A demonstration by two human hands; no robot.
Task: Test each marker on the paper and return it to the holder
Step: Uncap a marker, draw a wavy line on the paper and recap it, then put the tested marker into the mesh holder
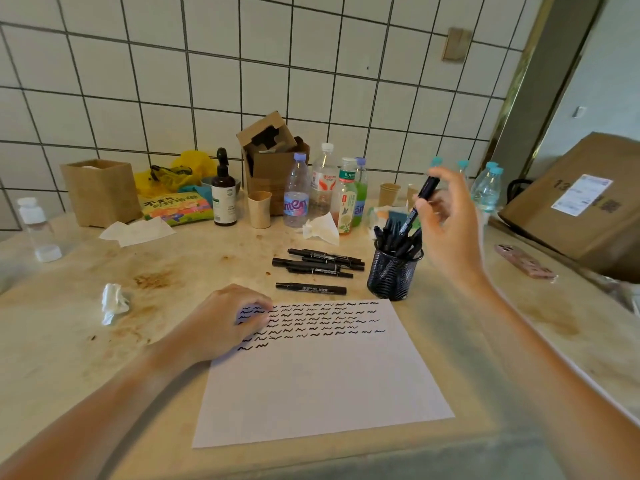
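Observation:
A white sheet of paper (322, 382) lies on the table with several rows of black squiggles across its top. My left hand (221, 323) rests on the paper's upper left corner, fingers curled loosely against it. My right hand (450, 223) pinches a black marker (417, 206) above the black mesh holder (393, 275), tip end pointing down among the markers standing in it. Several black markers (322, 261) lie in a loose bunch left of the holder, and a single one (310, 288) lies just above the paper.
Drink bottles (323, 188), paper cups, a brown pump bottle (224, 195), cardboard boxes and snack bags crowd the back by the tiled wall. Crumpled tissues (113, 303) lie left. A pink phone (524, 261) and a large carton (581, 202) sit right.

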